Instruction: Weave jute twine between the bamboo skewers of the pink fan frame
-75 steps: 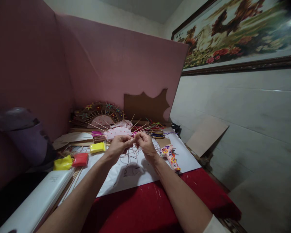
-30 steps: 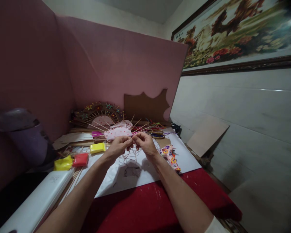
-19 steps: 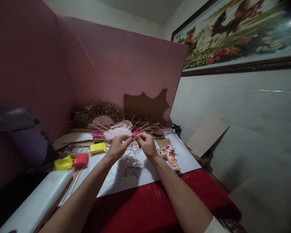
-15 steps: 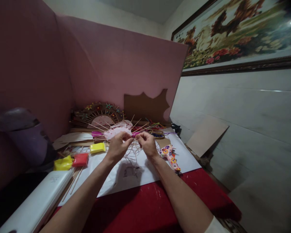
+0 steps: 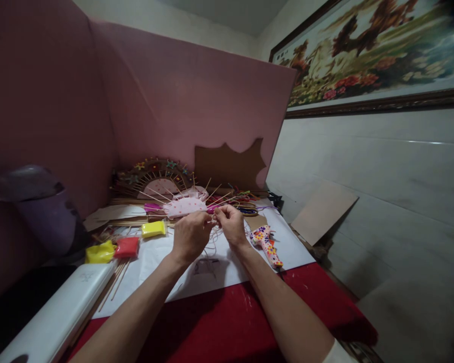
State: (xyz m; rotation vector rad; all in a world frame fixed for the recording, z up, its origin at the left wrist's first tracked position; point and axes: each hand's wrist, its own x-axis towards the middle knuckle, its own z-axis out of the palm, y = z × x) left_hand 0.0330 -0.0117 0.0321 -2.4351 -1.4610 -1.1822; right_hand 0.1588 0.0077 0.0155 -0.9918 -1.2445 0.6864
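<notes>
The fingers of the left hand [image 5: 192,233], at the centre of the frame, curl inward with their tips turned away, so I cannot tell how tightly they close or on what. Those of the right hand [image 5: 230,224], just to its right, are narrow: thumb and forefinger meet, apparently on the thin, pale beige string [image 5: 214,238] whose loose loops trail below.

Those loops look the likeliest source of trouble — they cross one another, so a pull on one strand could draw a knot, and a slack pinch could let so fine a strand slip. Just beyond the hands, slim wooden sticks [image 5: 150,197] fan out from a half-round, pink fabric piece with red dots [image 5: 185,206]; a knuckle or snagged loop might shift one. The pistol-shaped, flower-patterned pink glue gun [image 5: 267,244], right of centre, lies near the right wrist, where a sideways swing could knock it.

The meeting of fingertips and string is too small to read. A bright magenta piece [image 5: 212,209] is partly covered by the right fingertips, the dark, gold-edged looped object [image 5: 246,212] behind that hand defies naming — and the white sleeve [image 5: 338,354] is cut off at the lower right.
</notes>
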